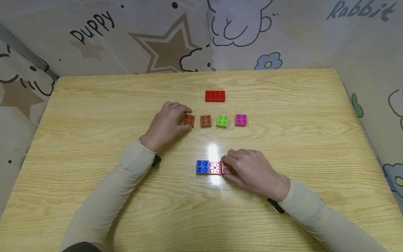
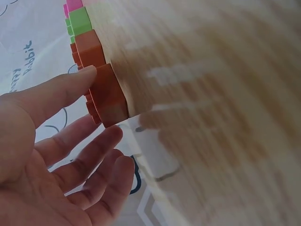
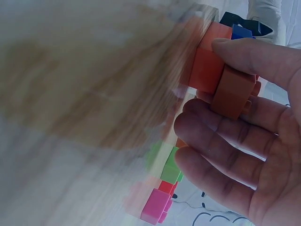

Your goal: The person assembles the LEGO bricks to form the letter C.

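My left hand [image 1: 167, 122] reaches round the leftmost orange-brown toy brick [image 1: 190, 121], thumb at its near side and index finger just past its far side. In the left wrist view the thumb tip overlaps that brick [image 2: 110, 96], and the other fingers are loosely bent below it. My right hand [image 1: 252, 171] pinches the right end of a joined row between thumb and fingers. There a brown brick [image 3: 233, 92] sits on a red brick [image 3: 205, 68]. Bare red studs [image 1: 215, 168] show in the row's middle, and a blue brick [image 1: 202, 167] is at its left end.
To the right of the left hand stand another orange-brown brick [image 1: 206, 121], a green brick [image 1: 222, 121] and a pink brick [image 1: 240, 120], spaced in a line. A long red brick [image 1: 215, 96] lies behind them. Patterned walls border the wooden table [image 1: 283, 105].
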{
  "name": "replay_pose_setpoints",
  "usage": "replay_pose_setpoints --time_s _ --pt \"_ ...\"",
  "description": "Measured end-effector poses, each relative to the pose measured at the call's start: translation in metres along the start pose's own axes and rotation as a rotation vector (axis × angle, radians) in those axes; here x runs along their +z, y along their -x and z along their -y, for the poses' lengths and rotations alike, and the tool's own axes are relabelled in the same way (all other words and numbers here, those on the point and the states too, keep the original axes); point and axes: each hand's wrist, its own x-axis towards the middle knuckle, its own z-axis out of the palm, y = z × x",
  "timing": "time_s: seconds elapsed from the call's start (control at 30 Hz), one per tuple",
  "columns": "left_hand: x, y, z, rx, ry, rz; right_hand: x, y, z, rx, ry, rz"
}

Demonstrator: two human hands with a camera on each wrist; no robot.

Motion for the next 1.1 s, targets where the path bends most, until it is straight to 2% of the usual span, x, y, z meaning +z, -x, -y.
replay_pose_setpoints --time_s 0.67,0.9,1.1 --pt "0.002 -0.001 0.003 0.008 -0.028 0.022 0.001 0.000 0.001 0.001 -0.011 0.002" --pt "-0.001 0.006 -0.001 -0.004 0.000 0.025 0.000 0.000 0.000 0.005 -0.009 0.016" --pt "-0.006 0.016 -0.012 0.006 0.025 0.045 -0.001 0.000 0.000 0.002 0.004 0.020"
